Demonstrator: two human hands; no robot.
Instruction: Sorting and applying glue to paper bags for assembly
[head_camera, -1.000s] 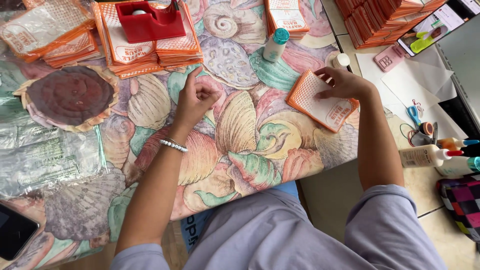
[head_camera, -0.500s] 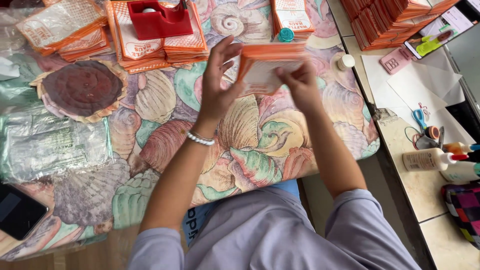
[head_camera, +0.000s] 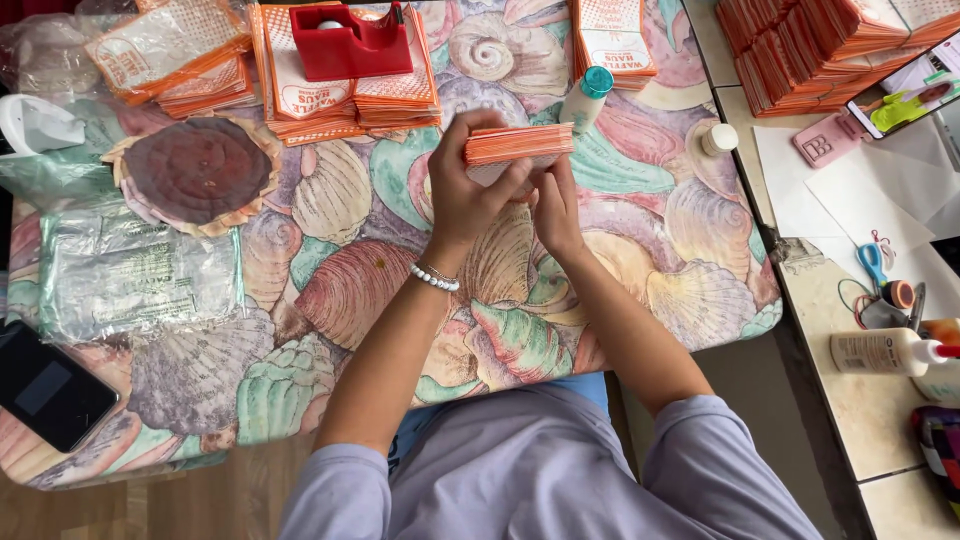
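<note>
a: since half a second ago the orange paper bag (head_camera: 518, 143) has tipped from showing its broad face to lying nearly flat, thin edge toward the camera, held above the shell-print tablecloth (head_camera: 340, 290).

b: who has hold of it?

a: both. left hand (head_camera: 470, 195) fingers are curled close around its left end; right hand (head_camera: 555, 205) pinches underneath near the middle, fingers narrow.

b: how would it handle?

a: light and limp, i'd judge. thin folded paper, easy to crease or tear, a bit slick. best held by the folded edges with thumb on top, as now.

b: nearby?

a: red tape dispenser (head_camera: 350, 40) on stacked bags behind, glue bottle (head_camera: 585, 95) just beyond the hands.
</note>
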